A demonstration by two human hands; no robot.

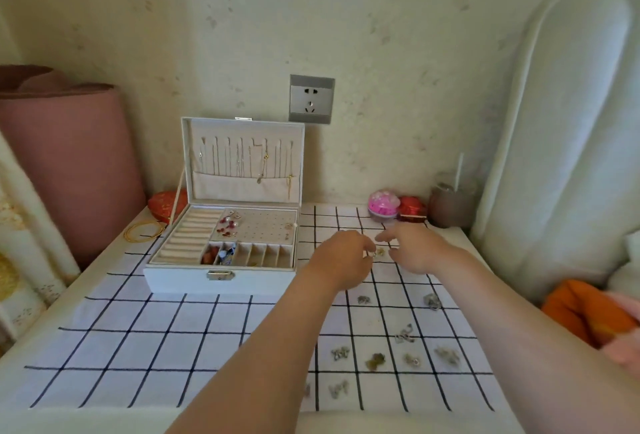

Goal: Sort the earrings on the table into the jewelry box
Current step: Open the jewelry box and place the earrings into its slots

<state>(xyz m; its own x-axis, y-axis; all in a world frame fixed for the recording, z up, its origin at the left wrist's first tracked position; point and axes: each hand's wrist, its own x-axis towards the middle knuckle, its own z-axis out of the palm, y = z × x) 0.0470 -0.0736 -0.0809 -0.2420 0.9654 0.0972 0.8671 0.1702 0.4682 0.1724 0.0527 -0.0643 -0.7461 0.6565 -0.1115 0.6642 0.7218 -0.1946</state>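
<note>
The open white jewelry box (180, 278) stands at the left middle of the table. Its stud panel holds a few red and pearl earrings (228, 224). Several silver and gold earrings (375, 361) lie scattered on the checked cloth at the right front. My left hand (341, 259) reaches in to the right of the box, its curled fingertips pinching a small silver earring (372, 254). My right hand (417, 250) faces it, with index finger and thumb apart just beside a small gold earring (381, 251) on the cloth. I cannot tell whether the right hand touches it.
A white cloth with a black grid (156, 347) covers the table. A gold bangle (142, 231) and a red heart box (166, 205) lie left of the jewelry box. A pink-filled container (382, 205), a red box (412, 208) and a brown cup (448, 207) stand at the back right.
</note>
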